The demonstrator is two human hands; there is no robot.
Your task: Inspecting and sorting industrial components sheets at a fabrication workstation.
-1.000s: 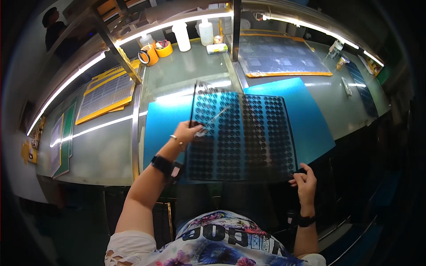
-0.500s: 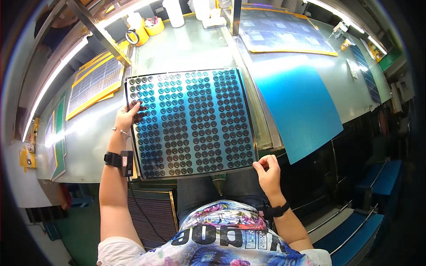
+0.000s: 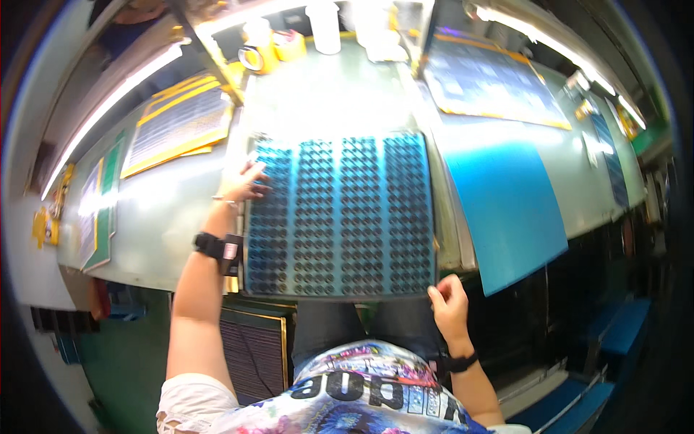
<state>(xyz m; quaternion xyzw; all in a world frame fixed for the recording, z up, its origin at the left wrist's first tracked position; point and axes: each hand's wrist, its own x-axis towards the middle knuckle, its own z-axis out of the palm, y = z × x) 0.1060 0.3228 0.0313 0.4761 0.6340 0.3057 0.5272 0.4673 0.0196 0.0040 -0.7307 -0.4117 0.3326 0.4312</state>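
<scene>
A rectangular sheet [image 3: 347, 217] patterned with rows of round black shapes, in several column groups divided by blue strips, lies in front of me. Its near edge is around the table's front edge. At its upper left side is my left hand [image 3: 244, 182], gripping the edge, its fingers somewhat blurred over the pattern. The near right corner is pinched between the thumb and fingers of my right hand [image 3: 451, 304]. Whether the sheet rests fully on the table or is partly lifted I cannot tell.
The glass-like tabletop [image 3: 173, 239] stretches to both sides. A plain blue sheet [image 3: 510, 210] overhangs its edge at right. Yellow-edged panels [image 3: 181, 123] lie at left, another panel [image 3: 491, 79] at back right. Tape rolls [image 3: 259, 58] and a white bottle [image 3: 323, 29] stand behind.
The whole view has shifted, so the scene sits further right and slightly lower. Glare on the sheet's pattern differs and the picture is blurrier. Both hands stay at the same edges.
</scene>
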